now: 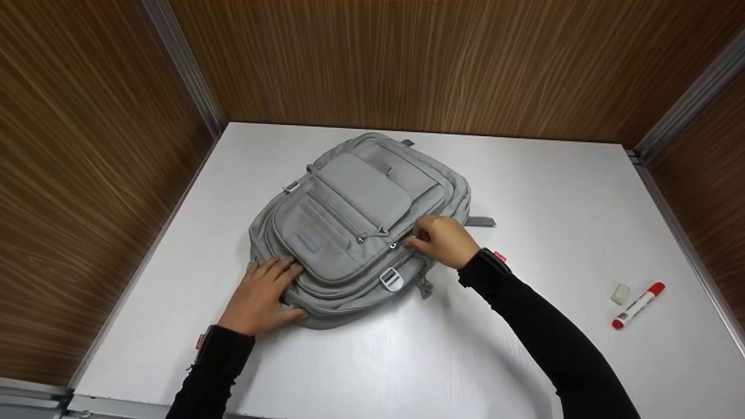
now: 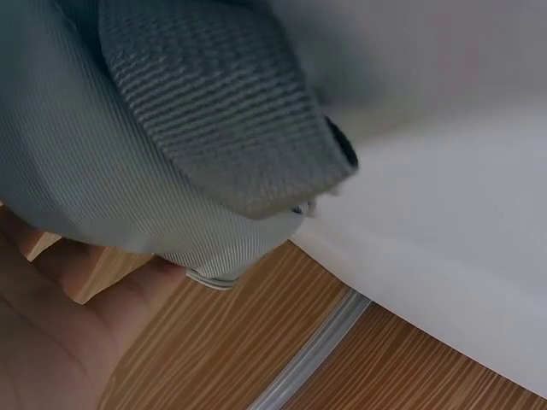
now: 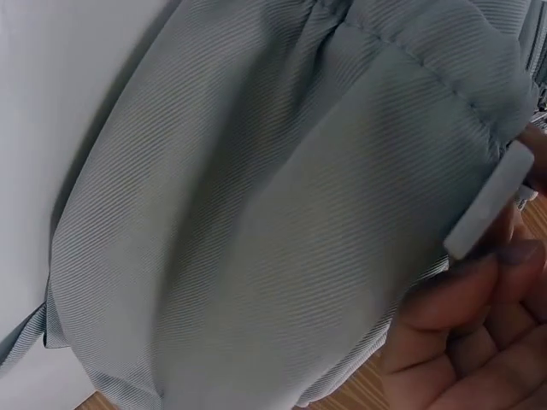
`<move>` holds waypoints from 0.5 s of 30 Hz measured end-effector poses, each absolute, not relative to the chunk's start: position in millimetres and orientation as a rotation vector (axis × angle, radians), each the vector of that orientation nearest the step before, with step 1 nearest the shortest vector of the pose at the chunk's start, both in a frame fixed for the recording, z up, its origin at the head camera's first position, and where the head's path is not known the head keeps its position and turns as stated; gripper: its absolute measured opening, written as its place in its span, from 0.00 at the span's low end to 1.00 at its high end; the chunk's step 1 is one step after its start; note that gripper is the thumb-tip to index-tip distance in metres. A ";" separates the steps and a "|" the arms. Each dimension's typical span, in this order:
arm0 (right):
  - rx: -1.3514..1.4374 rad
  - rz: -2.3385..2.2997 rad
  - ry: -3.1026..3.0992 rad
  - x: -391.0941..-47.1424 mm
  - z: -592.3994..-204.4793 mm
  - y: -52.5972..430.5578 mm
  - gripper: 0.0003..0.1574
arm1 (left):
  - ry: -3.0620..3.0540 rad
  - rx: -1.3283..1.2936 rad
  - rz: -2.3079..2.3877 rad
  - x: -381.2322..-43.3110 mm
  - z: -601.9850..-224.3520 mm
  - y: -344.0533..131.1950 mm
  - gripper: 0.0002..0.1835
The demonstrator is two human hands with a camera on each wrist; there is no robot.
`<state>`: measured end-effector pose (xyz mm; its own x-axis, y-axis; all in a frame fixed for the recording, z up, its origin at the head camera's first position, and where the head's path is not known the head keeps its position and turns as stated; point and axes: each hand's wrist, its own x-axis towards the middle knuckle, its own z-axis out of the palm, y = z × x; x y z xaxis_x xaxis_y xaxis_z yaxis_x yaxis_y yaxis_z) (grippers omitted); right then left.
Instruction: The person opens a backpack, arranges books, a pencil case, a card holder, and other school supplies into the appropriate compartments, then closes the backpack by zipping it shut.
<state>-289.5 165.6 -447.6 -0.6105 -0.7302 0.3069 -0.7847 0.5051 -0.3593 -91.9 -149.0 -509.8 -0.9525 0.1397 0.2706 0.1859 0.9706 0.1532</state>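
Observation:
A grey backpack (image 1: 334, 218) lies front side up on the white table, turned at a slant. My left hand (image 1: 262, 297) rests on its lower left edge, fingers spread over the fabric and thumb along the bottom. In the left wrist view the palm (image 2: 60, 333) is against the bag beside a grey webbing strap (image 2: 214, 102). At the bag's right side my right hand (image 1: 445, 240) pinches the pull of a zipper (image 1: 394, 245) with curled fingers; the pull is mostly hidden. A white buckle (image 3: 491, 201) shows near these fingers in the right wrist view.
To the right on the table (image 1: 524, 186) lie a red-capped white marker (image 1: 638, 305) and a small pale block (image 1: 620, 294). Wood-grain panels (image 1: 419, 64) stand behind and at both sides. A loose strap end (image 1: 481, 222) sticks out right of the bag.

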 end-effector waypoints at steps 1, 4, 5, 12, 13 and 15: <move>1.334 0.719 -2.615 -289.4 -447.1 166.4 0.13 | -2.857 -0.236 -0.239 -92.6 -510.1 -148.3 0.45; 1.361 0.747 -2.569 -288.0 -444.5 169.0 0.11 | -2.851 -0.215 -0.199 -94.4 -510.1 -145.7 0.44; 1.368 0.755 -2.550 -287.3 -443.7 170.0 0.11 | -2.853 -0.206 -0.190 -95.0 -510.0 -144.6 0.44; 1.402 0.776 -2.475 -281.4 -441.2 174.3 0.14 | -2.840 -0.156 -0.122 -97.6 -510.1 -134.9 0.44; 1.406 0.781 -2.472 -280.2 -441.0 174.5 0.14 | -2.832 -0.152 -0.107 -98.1 -510.4 -133.7 0.44; 1.416 0.791 -2.468 -278.1 -441.2 174.8 0.14 | -2.815 -0.150 -0.084 -99.5 -510.7 -131.2 0.44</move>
<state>-278.1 174.8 -441.2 -0.5266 -0.7444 0.4106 -0.8444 0.4021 -0.3540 -99.5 -131.2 -510.7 -0.9432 0.0942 0.3187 0.1130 0.9927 0.0411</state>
